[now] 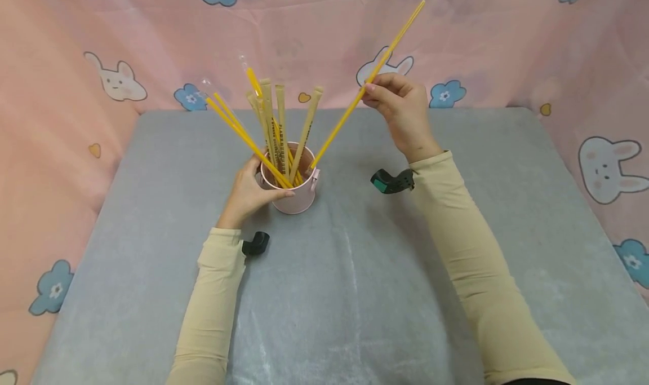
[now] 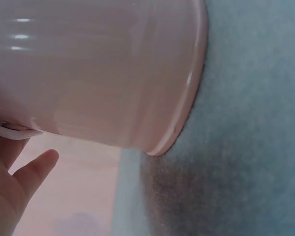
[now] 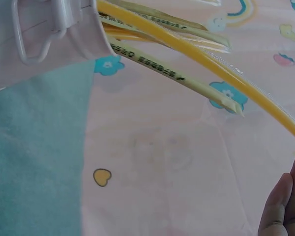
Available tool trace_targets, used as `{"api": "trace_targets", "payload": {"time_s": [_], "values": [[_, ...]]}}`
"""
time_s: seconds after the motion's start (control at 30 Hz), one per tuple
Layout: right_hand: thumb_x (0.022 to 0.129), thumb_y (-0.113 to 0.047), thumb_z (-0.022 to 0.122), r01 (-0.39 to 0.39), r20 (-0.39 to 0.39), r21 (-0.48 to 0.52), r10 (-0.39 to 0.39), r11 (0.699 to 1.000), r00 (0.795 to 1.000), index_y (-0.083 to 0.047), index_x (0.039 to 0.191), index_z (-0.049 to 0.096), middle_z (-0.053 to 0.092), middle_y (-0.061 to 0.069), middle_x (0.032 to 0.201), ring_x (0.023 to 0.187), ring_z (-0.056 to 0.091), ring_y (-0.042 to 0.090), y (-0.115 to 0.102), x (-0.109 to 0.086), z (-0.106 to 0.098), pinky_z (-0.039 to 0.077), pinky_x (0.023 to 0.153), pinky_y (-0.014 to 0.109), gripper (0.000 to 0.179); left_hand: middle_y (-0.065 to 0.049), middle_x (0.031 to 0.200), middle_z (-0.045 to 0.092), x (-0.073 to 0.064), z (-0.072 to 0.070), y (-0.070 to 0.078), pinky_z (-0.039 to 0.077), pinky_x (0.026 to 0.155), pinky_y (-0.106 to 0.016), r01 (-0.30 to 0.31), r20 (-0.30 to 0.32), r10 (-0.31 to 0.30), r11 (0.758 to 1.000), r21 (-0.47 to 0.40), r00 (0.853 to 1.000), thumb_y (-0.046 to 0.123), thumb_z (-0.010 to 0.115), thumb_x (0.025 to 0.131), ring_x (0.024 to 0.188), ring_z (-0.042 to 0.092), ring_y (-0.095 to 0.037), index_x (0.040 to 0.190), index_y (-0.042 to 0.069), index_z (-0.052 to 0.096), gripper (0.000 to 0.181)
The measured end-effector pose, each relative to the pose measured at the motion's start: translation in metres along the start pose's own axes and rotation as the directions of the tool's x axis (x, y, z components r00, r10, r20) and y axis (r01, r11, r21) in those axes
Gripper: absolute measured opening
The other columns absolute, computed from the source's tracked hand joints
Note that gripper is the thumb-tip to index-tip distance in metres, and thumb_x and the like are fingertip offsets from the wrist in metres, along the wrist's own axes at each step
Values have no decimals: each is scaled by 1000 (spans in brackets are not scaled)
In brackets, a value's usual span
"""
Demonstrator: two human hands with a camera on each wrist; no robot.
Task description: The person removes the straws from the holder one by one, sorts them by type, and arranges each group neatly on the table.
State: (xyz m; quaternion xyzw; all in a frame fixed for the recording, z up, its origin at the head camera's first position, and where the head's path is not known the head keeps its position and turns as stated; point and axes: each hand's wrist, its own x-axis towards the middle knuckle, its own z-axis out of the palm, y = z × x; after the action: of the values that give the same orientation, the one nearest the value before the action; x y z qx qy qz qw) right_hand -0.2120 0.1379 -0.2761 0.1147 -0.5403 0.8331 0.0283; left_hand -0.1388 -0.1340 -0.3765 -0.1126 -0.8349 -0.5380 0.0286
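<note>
A small pale pink metal bucket [image 1: 296, 203] stands upright on the grey table, with straws leaning out of it. My left hand [image 1: 245, 196] grips it from the left, thumb across the front near the rim and other fingers partly hidden behind. Between thumb and fingertips, my right hand [image 1: 405, 109] pinches a long yellow straw [image 1: 345, 117] in a clear wrapper, its lower end at the bucket's right rim. Inside are several paper-wrapped straws [image 1: 306, 128] with dark print and several yellow straws [image 1: 238, 128] in clear film. The right wrist view shows the held yellow straw [image 3: 201, 56] slanting out.
A grey cloth-like surface [image 1: 324, 295] covers the table. Behind and at the sides hangs a pink curtain [image 1: 314, 30] with rabbits, blue flowers and hearts. Dark wrist camera mounts [image 1: 392, 181] jut from both sleeves. The bucket's wire handle [image 3: 22, 44] hangs at its side.
</note>
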Motion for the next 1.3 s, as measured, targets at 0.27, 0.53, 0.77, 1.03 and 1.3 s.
{"api": "trace_targets", "payload": {"time_s": [0.27, 0.53, 0.77, 1.03, 1.3], "values": [[86, 9, 59, -23, -5, 89, 24, 996, 1000, 8, 85, 66, 63, 15, 84, 79, 61, 24, -10, -4, -11, 53, 77, 30, 7, -16, 135, 50, 0, -1, 2, 29, 109, -44, 28, 3, -28, 999, -42, 1000, 6, 89, 61, 130, 40, -30, 141, 3, 40, 94], [88, 8, 58, -70, -24, 181, 76, 981, 997, 8, 83, 65, 63, 15, 82, 77, 60, 24, -4, -6, -23, 53, 76, 31, 8, -20, 132, 51, -3, -3, 2, 34, 106, -44, 40, -16, -41, 997, -65, 999, 1, 88, 60, 125, 45, -35, 139, -2, 41, 92], [87, 6, 61, -152, -34, 108, 157, 982, 987, 7, 83, 66, 63, 15, 82, 76, 56, 25, 10, -12, -43, 52, 79, 32, 7, -18, 133, 51, -2, -3, 1, 34, 107, -43, 63, 1, -63, 996, -67, 998, 3, 88, 61, 125, 45, -33, 140, 1, 41, 91], [88, 6, 60, -215, 19, 16, 215, 976, 976, 4, 82, 67, 64, 13, 80, 73, 58, 23, 18, -18, -54, 53, 76, 31, 9, -17, 133, 51, -2, -3, 1, 33, 107, -43, 64, 6, -64, 996, -56, 998, 4, 88, 60, 127, 44, -31, 139, 1, 43, 91], [87, 3, 63, -299, 62, -113, 307, 948, 950, 6, 88, 69, 65, 12, 82, 75, 59, 22, 25, -21, -58, 53, 77, 31, 7, -18, 133, 51, 0, -5, -1, 34, 107, -42, 69, 14, -68, 996, -59, 998, 4, 88, 61, 124, 46, -34, 140, 1, 41, 92]]}}
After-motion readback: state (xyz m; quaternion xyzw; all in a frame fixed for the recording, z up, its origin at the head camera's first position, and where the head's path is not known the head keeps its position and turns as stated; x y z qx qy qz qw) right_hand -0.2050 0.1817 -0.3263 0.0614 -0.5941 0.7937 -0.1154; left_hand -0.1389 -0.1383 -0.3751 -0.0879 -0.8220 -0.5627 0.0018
